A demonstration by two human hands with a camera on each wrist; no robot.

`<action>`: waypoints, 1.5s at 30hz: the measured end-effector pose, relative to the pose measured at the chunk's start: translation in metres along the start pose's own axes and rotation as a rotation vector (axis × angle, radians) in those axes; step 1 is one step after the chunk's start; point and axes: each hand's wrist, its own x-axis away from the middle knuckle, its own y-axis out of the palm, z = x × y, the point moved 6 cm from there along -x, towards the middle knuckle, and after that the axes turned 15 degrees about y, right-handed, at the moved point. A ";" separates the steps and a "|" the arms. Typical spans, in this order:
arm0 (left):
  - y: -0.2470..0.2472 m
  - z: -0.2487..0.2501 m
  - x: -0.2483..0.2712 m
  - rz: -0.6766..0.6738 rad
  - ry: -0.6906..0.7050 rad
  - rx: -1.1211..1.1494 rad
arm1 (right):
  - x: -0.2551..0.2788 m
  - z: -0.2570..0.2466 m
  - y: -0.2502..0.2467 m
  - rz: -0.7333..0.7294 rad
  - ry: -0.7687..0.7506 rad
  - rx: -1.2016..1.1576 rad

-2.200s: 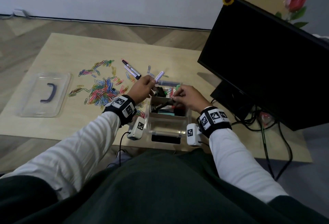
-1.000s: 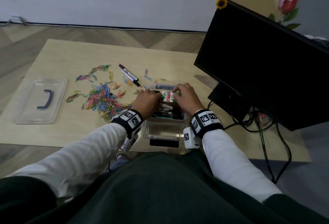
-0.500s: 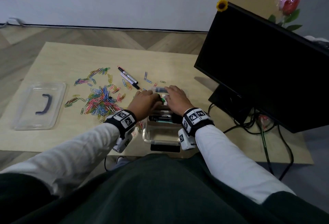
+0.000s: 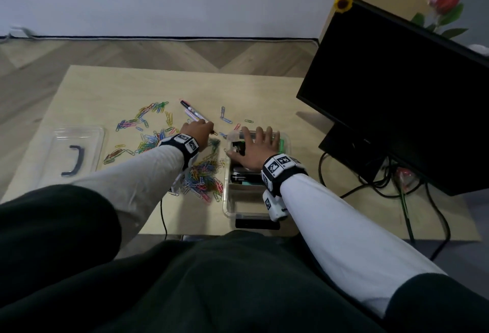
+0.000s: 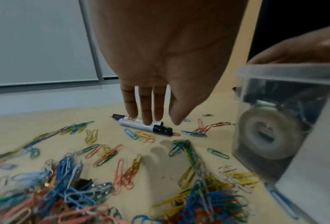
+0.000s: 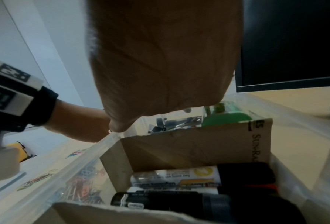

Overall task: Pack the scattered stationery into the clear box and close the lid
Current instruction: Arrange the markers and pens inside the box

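The left hand reaches out with straight fingers right at two markers on the table, holding nothing. The right hand lies flat and wide open on top of the clear box. Seen from the head, the markers are at 10 o'clock from the box. Colored paper clips lie at its 9 o'clock. The lid sits far off at 9 o'clock.

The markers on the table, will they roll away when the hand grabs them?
Probably a little: the two markers are round tubes lying flat on smooth wood. They look stiff and light, so the left hand reaching with straight fingers should lift them easily.
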 end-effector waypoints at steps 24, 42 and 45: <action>0.034 -0.021 -0.057 -0.030 0.101 -0.208 | -0.009 -0.001 0.006 -0.097 0.047 0.066; 0.005 -0.004 -0.030 -0.175 0.132 -0.282 | -0.009 0.001 0.007 -0.094 0.035 0.055; -0.015 -0.001 -0.020 -0.093 0.118 -0.223 | -0.008 0.001 0.007 -0.088 0.023 0.049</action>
